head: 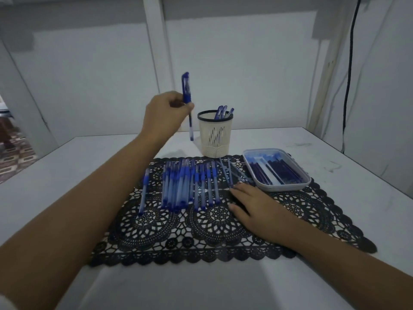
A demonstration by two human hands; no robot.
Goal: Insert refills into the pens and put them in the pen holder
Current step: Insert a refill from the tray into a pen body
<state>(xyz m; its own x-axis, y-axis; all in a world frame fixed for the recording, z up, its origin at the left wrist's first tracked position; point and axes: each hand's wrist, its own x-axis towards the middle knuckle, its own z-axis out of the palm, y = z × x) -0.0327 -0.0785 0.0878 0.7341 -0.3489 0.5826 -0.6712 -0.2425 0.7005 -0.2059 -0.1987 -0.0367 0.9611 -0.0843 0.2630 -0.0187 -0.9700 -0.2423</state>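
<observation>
My left hand (164,115) grips a capped blue pen (186,90) upright, raised above the table just left of the cream pen holder (215,136). The holder has a dark rim and several blue pens (222,111) stand in it. A row of several clear pens with blue grips (185,184) lies on the black lace mat (201,229). My right hand (257,206) rests flat on the mat, fingertips touching loose refills (232,173) beside a white tray of refills (276,170).
The mat lies on a white table (67,175) set against grey walls. A black cable (348,74) hangs at the right wall. The tray sits on the mat's far right corner, the holder just beyond the mat's far edge.
</observation>
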